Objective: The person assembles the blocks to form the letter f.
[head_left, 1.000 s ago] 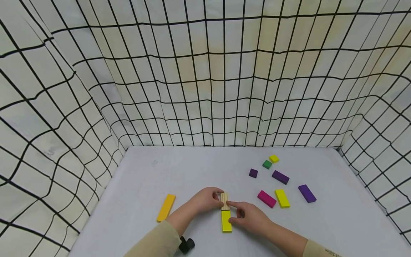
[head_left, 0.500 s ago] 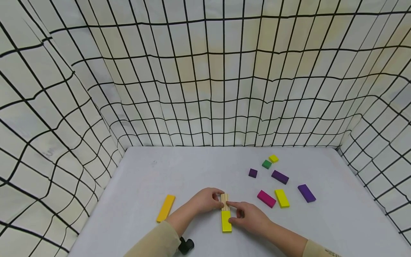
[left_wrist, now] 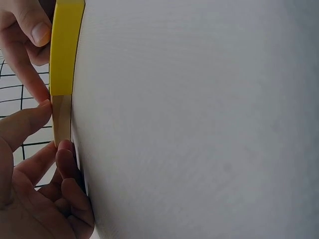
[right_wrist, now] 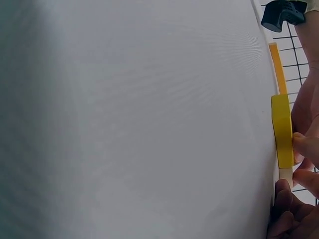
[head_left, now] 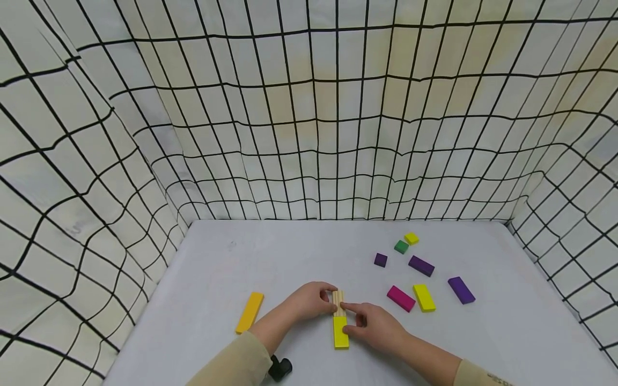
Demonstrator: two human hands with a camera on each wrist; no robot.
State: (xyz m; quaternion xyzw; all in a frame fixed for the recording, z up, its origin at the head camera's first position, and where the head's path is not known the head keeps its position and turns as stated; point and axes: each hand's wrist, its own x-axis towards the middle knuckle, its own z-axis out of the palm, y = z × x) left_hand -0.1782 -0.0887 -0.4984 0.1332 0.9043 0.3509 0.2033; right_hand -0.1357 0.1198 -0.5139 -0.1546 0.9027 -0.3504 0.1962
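Note:
In the head view, a plain wooden block (head_left: 338,303) with grooves along its top lies end to end with a yellow block (head_left: 340,333), forming a straight row on the white table. My left hand (head_left: 309,300) pinches the wooden block, index finger at its far end and thumb on its left side. From the right, my right hand (head_left: 376,324) touches the row: its index fingertip is on the wooden block, its thumb on the yellow one. Both blocks meet flush in the left wrist view, where the yellow block (left_wrist: 67,47) stands taller in the picture.
An orange block (head_left: 249,312) lies left of my left forearm. To the right are a magenta block (head_left: 401,299), a second yellow block (head_left: 424,298), two long purple blocks (head_left: 461,290) and small cubes, one green (head_left: 401,246). Black netting (head_left: 309,123) surrounds the table.
A thin dark gap between the wooden and yellow blocks has closed. Otherwise both hands hold nearly the same place.

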